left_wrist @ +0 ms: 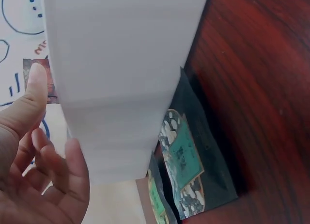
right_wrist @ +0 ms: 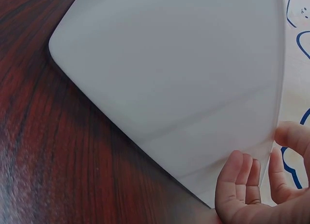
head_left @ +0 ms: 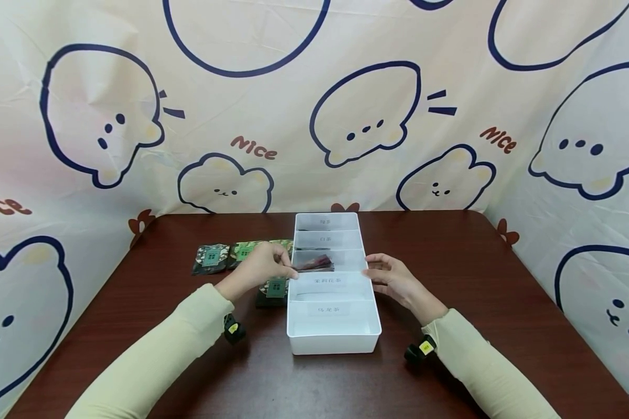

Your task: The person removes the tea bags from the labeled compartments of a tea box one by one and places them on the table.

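Observation:
A long white plastic box [head_left: 334,343] with labelled compartments stands mid-table. My left hand [head_left: 264,265] is at its left rim and pinches a dark red tea packet [head_left: 317,264] between thumb and fingers. In the left wrist view the thumb lies over the packet's [left_wrist: 51,83] reddish surface, outside the box's white side wall [left_wrist: 126,54]. The packet reaches into the middle compartment; whether more packets lie under it I cannot tell. On the opposite side, my right hand [head_left: 395,278] touches the box with relaxed, bent fingers, fingertips at the rim and outer wall [right_wrist: 184,78].
Left of the box lie a dark patterned tea packet [head_left: 211,258], a green one [head_left: 243,251] and another dark one [head_left: 274,289] close against its wall. The brown wooden table [head_left: 440,244] meets a printed cloth backdrop [head_left: 293,116] at its far edge.

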Action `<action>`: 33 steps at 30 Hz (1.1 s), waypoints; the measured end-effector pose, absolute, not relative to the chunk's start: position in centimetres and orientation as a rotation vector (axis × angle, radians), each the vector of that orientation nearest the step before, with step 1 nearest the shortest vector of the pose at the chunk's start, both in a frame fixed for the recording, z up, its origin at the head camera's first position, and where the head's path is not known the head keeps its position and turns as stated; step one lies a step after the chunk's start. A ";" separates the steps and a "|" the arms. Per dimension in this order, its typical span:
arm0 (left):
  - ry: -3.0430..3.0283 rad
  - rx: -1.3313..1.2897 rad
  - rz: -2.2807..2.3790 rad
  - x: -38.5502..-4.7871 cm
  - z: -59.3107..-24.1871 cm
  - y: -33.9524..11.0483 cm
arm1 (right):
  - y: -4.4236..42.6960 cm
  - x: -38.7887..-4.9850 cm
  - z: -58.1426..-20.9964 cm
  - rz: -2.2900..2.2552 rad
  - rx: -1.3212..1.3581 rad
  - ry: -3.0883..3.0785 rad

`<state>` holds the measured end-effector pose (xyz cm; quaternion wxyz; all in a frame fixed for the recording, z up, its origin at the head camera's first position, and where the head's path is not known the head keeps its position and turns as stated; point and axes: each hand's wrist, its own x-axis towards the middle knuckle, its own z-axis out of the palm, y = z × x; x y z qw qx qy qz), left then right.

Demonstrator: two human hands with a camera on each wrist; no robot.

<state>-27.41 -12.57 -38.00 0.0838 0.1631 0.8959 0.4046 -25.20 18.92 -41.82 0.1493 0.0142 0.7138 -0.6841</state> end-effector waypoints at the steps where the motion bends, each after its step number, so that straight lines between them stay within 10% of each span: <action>1: 2.674 0.496 1.221 -27.4 -37.9 -12.6 | 18.9 -25.2 -41.8 -1.966 0.041 2.051; 33: 2.357 0.303 2.037 -28.6 -34.3 -20.3 | 18.9 -25.3 -41.8 -1.967 0.053 2.046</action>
